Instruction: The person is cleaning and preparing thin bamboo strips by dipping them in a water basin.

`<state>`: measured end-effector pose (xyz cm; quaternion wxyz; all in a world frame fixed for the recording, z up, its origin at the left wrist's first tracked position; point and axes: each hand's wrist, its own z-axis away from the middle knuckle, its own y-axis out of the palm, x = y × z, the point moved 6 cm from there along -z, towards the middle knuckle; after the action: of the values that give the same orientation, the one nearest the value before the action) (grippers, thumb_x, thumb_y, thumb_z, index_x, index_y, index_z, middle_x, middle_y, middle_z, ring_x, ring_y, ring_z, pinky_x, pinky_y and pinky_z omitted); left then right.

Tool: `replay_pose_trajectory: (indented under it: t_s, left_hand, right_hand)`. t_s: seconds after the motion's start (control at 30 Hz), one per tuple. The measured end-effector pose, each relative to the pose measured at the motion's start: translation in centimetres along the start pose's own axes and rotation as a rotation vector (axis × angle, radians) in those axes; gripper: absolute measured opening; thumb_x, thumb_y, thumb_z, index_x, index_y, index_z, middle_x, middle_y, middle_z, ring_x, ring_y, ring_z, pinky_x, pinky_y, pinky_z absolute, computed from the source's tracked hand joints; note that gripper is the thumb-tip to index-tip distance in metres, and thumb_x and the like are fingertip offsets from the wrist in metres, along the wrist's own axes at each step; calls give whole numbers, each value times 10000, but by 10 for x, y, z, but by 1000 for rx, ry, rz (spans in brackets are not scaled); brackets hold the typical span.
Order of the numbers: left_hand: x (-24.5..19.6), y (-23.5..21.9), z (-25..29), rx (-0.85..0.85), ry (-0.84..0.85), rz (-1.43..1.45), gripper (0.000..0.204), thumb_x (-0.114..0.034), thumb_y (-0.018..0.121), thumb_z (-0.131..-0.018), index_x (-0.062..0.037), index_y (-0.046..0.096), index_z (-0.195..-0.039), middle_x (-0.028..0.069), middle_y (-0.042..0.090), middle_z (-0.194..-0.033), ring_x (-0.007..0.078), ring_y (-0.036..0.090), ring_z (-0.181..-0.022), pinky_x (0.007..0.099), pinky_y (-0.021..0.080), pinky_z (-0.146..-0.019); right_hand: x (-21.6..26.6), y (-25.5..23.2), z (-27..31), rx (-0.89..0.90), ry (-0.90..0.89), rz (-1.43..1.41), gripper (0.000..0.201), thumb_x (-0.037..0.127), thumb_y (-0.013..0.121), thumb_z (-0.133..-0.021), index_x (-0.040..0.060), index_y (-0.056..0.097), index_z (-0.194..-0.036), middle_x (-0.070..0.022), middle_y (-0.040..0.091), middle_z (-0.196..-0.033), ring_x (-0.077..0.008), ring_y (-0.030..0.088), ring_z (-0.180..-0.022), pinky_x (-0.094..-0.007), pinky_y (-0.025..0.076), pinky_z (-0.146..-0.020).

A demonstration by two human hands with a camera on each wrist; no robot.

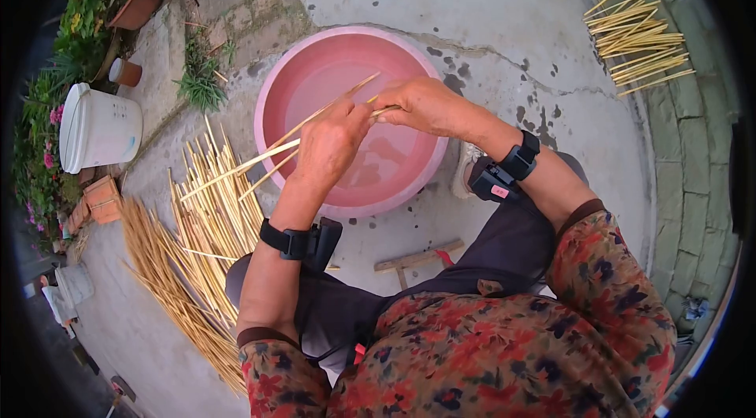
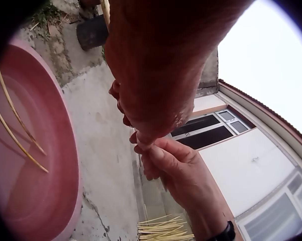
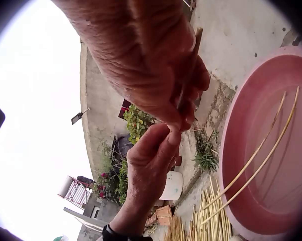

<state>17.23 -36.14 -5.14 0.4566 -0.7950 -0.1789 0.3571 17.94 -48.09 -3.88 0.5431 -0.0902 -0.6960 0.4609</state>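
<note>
Above the pink basin (image 1: 431, 159), the left hand (image 1: 324, 142) grips pale stalks (image 1: 260, 159), long ends trailing past its outer side; the right hand (image 1: 429, 105) pinches near their other ends, apparently to steady them. More stalks (image 1: 209, 213) lie left of the left hand, seemingly for easy reach. Both forearms angle inward, fingertips meeting.

No text, brand or number can be read with certainty. The pink label (image 1: 500, 192) on the right wrist's camera (image 1: 487, 179) carries marks too small to make out, and the white bucket (image 1: 110, 128) shows only faint, illegible specks.
</note>
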Motion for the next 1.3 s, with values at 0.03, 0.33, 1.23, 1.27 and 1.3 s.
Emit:
replay_pose_trajectory:
  t_s: [0.03,0.33,1.23,1.27,1.3]
  left_hand:
    - [-1,2,1,8,1,-1,81,-124,561,-752,-79,550,-817,48,519,-721,243,550,-656,338,452,-547]
    - [26,-44,-1,-308,-405,679,221,-164,471,-893,-26,555,-1044,-8,502,-678,89,458,-582,206,390,-537]
    - [137,-46,101,-679,-869,1121,118,-142,465,-888,-33,489,-923,149,560,-995,272,564,-966,363,510,-783]
    - [142,-43,108,-685,-949,1079,115,-140,467,-887,-34,497,-921,146,563,-991,260,572,-948,350,512,-773]
    - [147,-36,112,-688,-923,1107,118,-123,463,-887,-31,513,-940,140,567,-988,238,574,-932,322,505,-776]
  right_hand:
    - [9,-1,2,-21,-52,107,173,156,548,-798,90,607,-947,-80,597,-833,-230,557,-720,-323,429,-636]
    - [-29,-88,24,-833,-30,-333,192,166,469,-867,62,591,-973,-33,582,-865,-137,552,-808,-279,450,-744]
    - [-197,214,10,93,369,34,174,105,490,-781,35,566,-920,-168,557,-939,-330,529,-901,-396,421,-775]
    - [-221,209,14,-71,409,-37,185,107,477,-792,39,567,-938,-170,558,-948,-330,530,-907,-393,420,-787]
    - [-234,195,14,-246,510,-122,184,107,468,-798,37,565,-938,-175,560,-946,-330,531,-911,-390,420,-788]
